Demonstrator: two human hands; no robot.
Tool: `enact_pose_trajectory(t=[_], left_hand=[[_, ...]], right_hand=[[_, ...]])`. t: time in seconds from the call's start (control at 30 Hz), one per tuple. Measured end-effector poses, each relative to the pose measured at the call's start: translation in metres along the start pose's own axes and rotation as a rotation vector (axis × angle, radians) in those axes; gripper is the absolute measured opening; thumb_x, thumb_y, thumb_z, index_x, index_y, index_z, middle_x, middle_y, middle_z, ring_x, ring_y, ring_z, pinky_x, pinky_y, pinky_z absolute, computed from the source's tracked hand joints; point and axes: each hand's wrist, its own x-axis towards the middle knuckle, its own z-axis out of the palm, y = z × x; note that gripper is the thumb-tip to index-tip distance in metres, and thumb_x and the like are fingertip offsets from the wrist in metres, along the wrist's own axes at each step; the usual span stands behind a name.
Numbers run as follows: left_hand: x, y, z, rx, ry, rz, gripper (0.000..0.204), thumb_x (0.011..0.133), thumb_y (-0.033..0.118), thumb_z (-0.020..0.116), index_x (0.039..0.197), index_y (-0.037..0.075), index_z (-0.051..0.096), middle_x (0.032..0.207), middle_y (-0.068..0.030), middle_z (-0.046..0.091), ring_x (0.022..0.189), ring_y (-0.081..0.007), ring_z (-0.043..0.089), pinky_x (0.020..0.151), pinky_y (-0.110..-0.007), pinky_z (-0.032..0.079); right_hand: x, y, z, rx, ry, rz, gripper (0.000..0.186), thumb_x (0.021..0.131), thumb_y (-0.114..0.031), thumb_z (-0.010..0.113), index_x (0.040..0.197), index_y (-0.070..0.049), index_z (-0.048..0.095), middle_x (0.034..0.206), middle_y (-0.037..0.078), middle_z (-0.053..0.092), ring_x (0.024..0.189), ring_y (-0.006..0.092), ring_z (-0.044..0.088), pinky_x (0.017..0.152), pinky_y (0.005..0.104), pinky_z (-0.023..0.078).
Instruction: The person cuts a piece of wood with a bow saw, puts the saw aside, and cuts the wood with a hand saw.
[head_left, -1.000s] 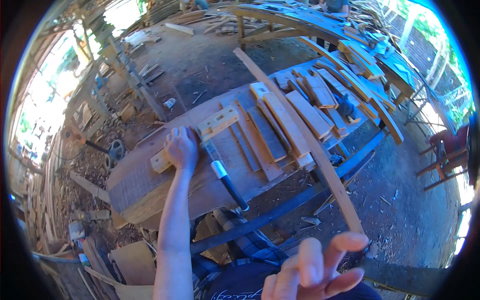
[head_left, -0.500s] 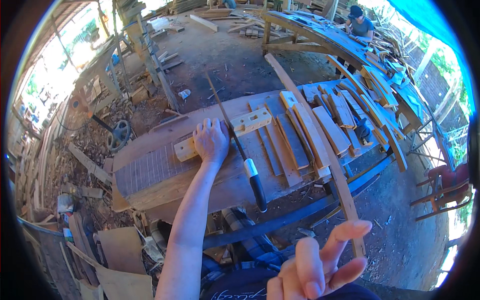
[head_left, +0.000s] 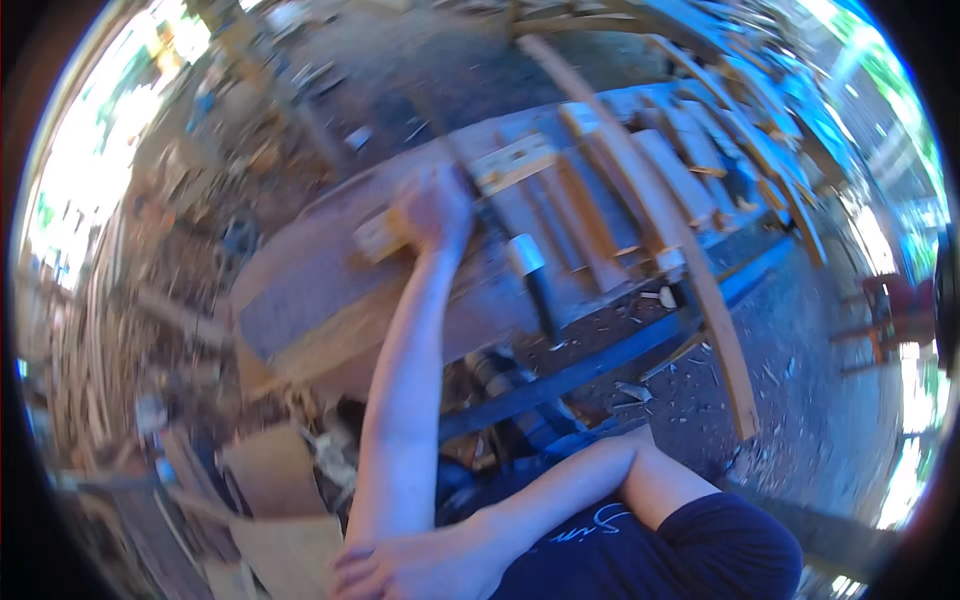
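My left hand (head_left: 435, 210), blurred, is closed over a pale wooden block with holes (head_left: 515, 163) that lies across the workbench (head_left: 320, 240). Its near end shows to the left of the hand. A handsaw (head_left: 525, 257) with a thin blade, white collar and black handle lies across the block, just right of that hand; blur hides whether the blade sits in a cut. My right hand (head_left: 425, 572) rests across my left arm near the lower edge, fingers apart, holding no object. Part of those fingers is cut off by the frame.
Several wooden strips and pieces (head_left: 660, 165) lie at the bench's right. One long board (head_left: 725, 350) juts past its near edge. A blue beam (head_left: 590, 370) runs below. Scrap wood (head_left: 150, 290) fills the left, and a red chair (head_left: 890, 310) stands far right.
My right hand has swung from the lower right, where its fingers were raised, onto my left arm. The whole view has shifted and blurred. My left hand stays on the block.
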Motion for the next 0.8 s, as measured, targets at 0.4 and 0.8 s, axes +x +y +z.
enact_pose_trajectory(t=[0.4, 0.8], left_hand=[[-0.004, 0.011, 0.033, -0.162, 0.07, -0.159, 0.024, 0.083, 0.024, 0.051, 0.087, 0.006, 0.067, 0.094, -0.0172, 0.062, 0.094, -0.0323, 0.054, 0.078, -0.046, 0.038], [0.007, 0.023, 0.057, -0.077, 0.137, -0.153, 0.017, 0.078, 0.022, 0.054, 0.077, 0.01, 0.065, 0.088, -0.0173, 0.062, 0.092, -0.0321, 0.054, 0.077, -0.048, 0.037]], right_hand=[[-0.009, -0.038, -0.043, -0.059, 0.078, 0.756, 0.014, 0.082, -0.016, 0.072, 0.09, -0.006, 0.065, 0.083, 0.006, 0.057, 0.074, 0.0206, 0.055, 0.066, 0.0317, 0.043], [-0.013, -0.069, 0.012, 1.212, 0.612, 0.527, 0.031, 0.082, -0.011, 0.069, 0.104, 0.006, 0.054, 0.089, 0.022, 0.061, 0.077, 0.0293, 0.06, 0.067, 0.0382, 0.047]])
